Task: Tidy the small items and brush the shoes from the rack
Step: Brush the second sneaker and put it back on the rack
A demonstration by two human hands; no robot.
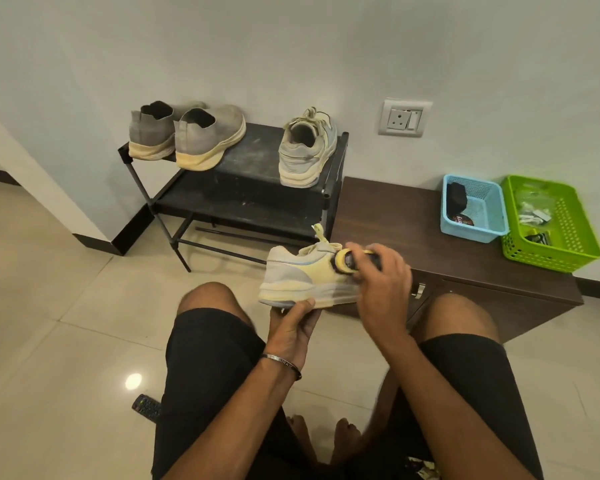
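A pale yellow and grey sneaker (pixel 302 275) is held on its side above the floor, between the knees and in front of the rack (pixel 253 174). The sole is gripped from below by the left hand (pixel 293 327), thumb laid along the sole edge; a metal bracelet (pixel 281 364) is worn on that wrist. A brush (pixel 349 261) with yellowish bristles and a dark body is clamped in the right hand (pixel 385 285), fingers curled over it, bristles pressed against the shoe's upper near the laces.

On the top shelf of the black rack, a pair of grey slip-on shoes (pixel 187 133) is set at the left, and the matching sneaker (pixel 307 150) is set at the right, heels toward the camera.

On the brown surface (pixel 388 220) to the right, a blue basket (pixel 473 211) and a green basket (pixel 551 223) are placed side by side, touching. Dark items are seen in the blue one, one bearing a printed label too blurred to be read; small packets are seen in the green one.

A remote control (pixel 147 407) is lying on the tiled floor at lower left. No brand marking on the shoes can be read.
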